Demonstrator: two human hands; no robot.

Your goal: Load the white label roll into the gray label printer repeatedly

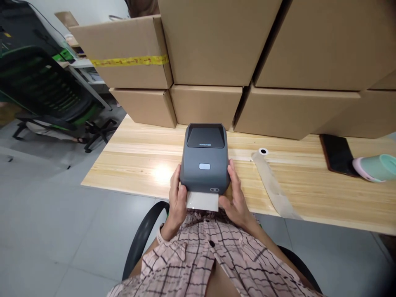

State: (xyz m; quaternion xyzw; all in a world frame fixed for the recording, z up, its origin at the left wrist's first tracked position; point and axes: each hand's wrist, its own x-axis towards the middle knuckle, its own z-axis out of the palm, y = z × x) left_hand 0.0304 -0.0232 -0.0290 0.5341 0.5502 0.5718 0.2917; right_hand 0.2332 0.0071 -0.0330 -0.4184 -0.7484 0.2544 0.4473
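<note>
A dark grey label printer [204, 159] stands at the front edge of the wooden table, with a blank white label strip [202, 201] sticking out of its near side. My left hand [177, 198] wraps round the printer's left side near its front corner. On the opposite side, my right hand [235, 198] grips the right side, its thumb close to the strip's right edge. To the right of the printer lie a long translucent backing strip [274, 185] and a small white ring [263, 152] with a dark centre.
Stacked cardboard boxes [213, 45] line the back of the wooden table [123, 152]. Toward the right are a black phone [337, 152] and a mint-green cup [375, 167] on its side. An office chair [46, 90] stands at the left, where part of another person's foot shows.
</note>
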